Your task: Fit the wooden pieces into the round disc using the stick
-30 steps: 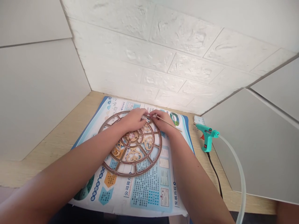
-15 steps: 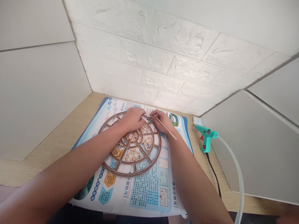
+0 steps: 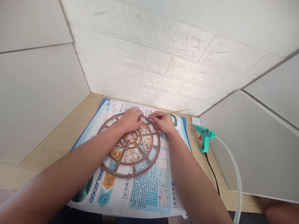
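Observation:
A round wooden openwork wheel (image 3: pixel 134 137) lies flat on a printed sheet (image 3: pixel 140 208). Spokes, rings and pale scroll pieces make up its pattern. My left hand (image 3: pixel 132 120) rests over its upper part, fingers curled at the far rim and partly hidden by the hand itself. Just right of it, my right hand (image 3: pixel 164 122) is closed in a pinch around a thin wooden stick (image 3: pixel 174 112). One tip of the stick is near the wheel's far rim; the long end points right, toward the wall. Whether that tip touches the rim, I cannot tell.
A teal glue gun (image 3: pixel 204 135) stands on the wooden table (image 3: pixel 58 137) at the right, with a long translucent glue stick (image 3: pixel 233 158) out of its back and a black cord (image 3: pixel 213 175). White panels (image 3: pixel 42 93) and a brick-patterned wall (image 3: pixel 177 68) enclose the table.
The stick in my right hand has swung round: its free end pointed down toward my wrist and now points right, toward the wall. Both hands stay at the wheel's far rim.

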`<state>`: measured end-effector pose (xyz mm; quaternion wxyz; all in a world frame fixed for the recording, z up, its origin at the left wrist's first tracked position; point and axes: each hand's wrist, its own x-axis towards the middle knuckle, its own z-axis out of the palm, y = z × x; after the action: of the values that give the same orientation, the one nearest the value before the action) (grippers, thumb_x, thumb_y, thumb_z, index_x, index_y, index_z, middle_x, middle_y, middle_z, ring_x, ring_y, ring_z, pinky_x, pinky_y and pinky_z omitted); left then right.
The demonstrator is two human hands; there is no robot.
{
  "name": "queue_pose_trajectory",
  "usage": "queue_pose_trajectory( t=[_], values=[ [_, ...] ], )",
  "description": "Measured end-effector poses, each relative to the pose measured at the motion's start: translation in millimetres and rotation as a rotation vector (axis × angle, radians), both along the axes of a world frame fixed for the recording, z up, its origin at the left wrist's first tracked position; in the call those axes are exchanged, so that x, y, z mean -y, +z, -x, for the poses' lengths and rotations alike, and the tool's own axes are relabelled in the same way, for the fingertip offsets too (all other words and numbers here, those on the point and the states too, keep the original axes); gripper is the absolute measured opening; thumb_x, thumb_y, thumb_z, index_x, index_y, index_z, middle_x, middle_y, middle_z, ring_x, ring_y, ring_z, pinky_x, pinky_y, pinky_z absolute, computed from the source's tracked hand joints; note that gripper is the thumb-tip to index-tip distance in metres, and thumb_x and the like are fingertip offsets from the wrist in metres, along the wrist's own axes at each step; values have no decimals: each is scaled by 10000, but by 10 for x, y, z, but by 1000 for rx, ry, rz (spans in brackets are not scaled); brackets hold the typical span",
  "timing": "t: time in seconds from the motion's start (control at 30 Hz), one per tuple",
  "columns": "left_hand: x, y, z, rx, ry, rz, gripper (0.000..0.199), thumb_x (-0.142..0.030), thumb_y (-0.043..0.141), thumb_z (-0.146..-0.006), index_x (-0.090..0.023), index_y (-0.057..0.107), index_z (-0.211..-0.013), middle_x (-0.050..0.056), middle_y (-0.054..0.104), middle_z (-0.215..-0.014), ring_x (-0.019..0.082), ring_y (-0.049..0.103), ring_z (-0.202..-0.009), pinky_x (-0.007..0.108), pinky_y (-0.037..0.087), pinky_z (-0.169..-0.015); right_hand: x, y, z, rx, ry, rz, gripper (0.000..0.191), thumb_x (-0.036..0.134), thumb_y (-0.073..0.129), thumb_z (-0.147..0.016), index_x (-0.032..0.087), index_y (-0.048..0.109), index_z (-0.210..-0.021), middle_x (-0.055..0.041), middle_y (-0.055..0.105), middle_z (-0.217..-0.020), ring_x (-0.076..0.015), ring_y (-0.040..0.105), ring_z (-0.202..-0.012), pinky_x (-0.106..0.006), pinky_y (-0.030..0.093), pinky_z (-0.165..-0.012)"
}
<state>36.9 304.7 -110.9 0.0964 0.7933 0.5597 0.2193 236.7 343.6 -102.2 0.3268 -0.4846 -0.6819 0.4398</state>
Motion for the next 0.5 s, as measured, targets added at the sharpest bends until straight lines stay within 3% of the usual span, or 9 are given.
queue_pose_trajectory(
  t=[0.2, 0.5],
  values=[
    [5, 8, 1, 1, -8, 4, 324, -281, 463, -881, -173, 656, -1117, 100, 642, -1169, 290, 553, -1166, 466, 420, -1038, 6, 7, 12, 12, 83, -95, 299, 399, 740, -744, 144, 783, -894, -98, 720, -979, -163, 655, -896, -251, 520, -749],
    [5, 3, 4, 2, -10, 5, 331, -276, 457, -881, -168, 656, -1123, 95, 643, -1168, 287, 552, -1169, 467, 417, -1044, -5, -16, 7, 51, 74, -143, 264, 379, 714, -782, 144, 783, -881, -91, 707, -940, -157, 647, -873, -263, 515, -758]
  ],
)
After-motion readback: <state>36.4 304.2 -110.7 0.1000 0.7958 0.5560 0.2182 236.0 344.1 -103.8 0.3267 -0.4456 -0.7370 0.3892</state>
